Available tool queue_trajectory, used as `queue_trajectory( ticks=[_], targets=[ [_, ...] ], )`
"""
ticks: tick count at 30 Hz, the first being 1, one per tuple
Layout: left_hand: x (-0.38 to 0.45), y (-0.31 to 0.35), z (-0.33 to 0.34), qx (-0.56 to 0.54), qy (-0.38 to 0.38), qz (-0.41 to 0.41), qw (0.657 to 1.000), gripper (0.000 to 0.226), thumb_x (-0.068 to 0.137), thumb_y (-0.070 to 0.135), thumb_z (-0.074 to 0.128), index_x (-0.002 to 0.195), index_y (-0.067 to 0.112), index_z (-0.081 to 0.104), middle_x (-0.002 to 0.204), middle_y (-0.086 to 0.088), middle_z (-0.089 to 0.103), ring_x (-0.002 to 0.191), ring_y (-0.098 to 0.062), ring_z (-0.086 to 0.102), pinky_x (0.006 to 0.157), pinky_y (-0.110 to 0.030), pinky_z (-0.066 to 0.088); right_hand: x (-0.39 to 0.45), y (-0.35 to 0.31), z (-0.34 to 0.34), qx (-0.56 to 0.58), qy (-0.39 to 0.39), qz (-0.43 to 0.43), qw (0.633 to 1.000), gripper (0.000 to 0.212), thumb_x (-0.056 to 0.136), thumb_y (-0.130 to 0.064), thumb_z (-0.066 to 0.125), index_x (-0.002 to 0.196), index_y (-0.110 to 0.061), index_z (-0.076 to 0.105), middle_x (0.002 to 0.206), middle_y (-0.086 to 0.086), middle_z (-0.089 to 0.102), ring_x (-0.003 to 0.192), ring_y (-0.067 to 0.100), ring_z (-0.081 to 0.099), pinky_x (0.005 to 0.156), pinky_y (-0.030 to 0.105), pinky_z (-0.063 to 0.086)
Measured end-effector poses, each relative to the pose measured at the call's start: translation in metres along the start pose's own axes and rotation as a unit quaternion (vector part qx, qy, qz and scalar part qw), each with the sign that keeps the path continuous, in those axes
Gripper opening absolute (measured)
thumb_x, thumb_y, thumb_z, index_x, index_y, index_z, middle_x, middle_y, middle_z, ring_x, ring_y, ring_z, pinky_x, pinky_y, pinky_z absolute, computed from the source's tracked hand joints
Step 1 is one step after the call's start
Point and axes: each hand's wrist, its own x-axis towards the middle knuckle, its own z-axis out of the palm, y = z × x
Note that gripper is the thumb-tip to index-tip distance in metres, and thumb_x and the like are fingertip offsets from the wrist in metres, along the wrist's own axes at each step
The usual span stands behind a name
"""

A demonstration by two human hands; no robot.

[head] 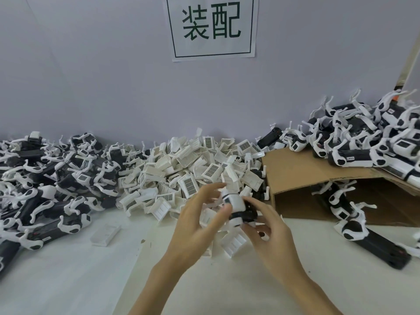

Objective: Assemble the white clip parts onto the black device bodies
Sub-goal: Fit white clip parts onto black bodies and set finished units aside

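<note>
Both hands' fingers around one blurred black device body (244, 215) with white clip (234, 201), exact grip unclear.

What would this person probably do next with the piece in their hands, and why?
Probably press the white clip part fully home on the black device body. Both hands are on the piece: the right hand grips the black body from below, and the left hand steadies the white part with its thumb. Whether it has already clicked in cannot be told.
</note>
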Motion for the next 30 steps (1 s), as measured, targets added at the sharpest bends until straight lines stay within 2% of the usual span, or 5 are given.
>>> queue_trajectory(
  ticks=[11,15,19,26,30],
  targets=[
    [0.006,-0.008,0.015,-0.285,0.136,-0.12,0.941,0.075,0.101,0.074,0.028,0.098,0.021,0.081,0.11,-0.008,0.079,0.112,-0.027,0.072,0.105,-0.049,0.049,-0.007,-0.015,0.006,-0.275,0.037,-0.201,0.939,0.069,0.069,-0.013,0.096,0.13,-0.024,0.066,0.117,-0.002,0.05,0.103,0.008,0.056,0.095,0.01,0.048],
    [0.002,-0.005,0.02,-0.371,0.271,-0.119,0.88,0.074,0.103,0.062,0.045,0.051,0.009,0.053,0.078,-0.022,0.073,0.093,-0.033,0.074,0.092,-0.048,0.05,-0.012,-0.018,0.011,-0.284,0.008,-0.244,0.927,0.084,0.07,-0.015,0.096,0.139,-0.028,0.052,0.124,0.0,0.044,0.11,0.008,0.052,0.103,0.007,0.041],
    [0.005,-0.01,-0.005,-0.476,0.267,-0.104,0.832,0.08,0.107,0.062,0.033,0.045,0.011,0.042,0.062,-0.02,0.063,0.087,-0.036,0.072,0.089,-0.042,0.049,-0.015,-0.019,0.013,-0.282,-0.011,-0.254,0.925,0.095,0.066,-0.01,0.098,0.145,-0.025,0.048,0.128,0.002,0.044,0.113,0.01,0.053,0.102,0.008,0.041],
    [0.01,-0.021,-0.013,-0.278,0.11,-0.063,0.952,0.059,0.101,0.066,0.041,0.101,0.016,0.074,0.11,-0.015,0.077,0.109,-0.033,0.073,0.097,-0.052,0.056,-0.008,-0.023,0.011,-0.099,0.016,-0.105,0.989,0.057,0.076,-0.067,0.08,0.119,-0.031,0.067,0.11,-0.012,0.058,0.098,0.01,0.061,0.082,0.013,0.048],
    [0.006,-0.023,0.008,-0.134,0.137,-0.085,0.978,0.026,0.096,0.055,0.07,0.102,0.03,0.071,0.098,0.008,0.077,0.096,-0.01,0.074,0.081,-0.022,0.057,-0.005,-0.021,0.018,0.046,0.003,0.068,0.997,0.057,0.064,-0.085,0.075,0.107,-0.047,0.074,0.098,-0.01,0.069,0.088,0.014,0.069,0.075,0.019,0.054]
  ],
)
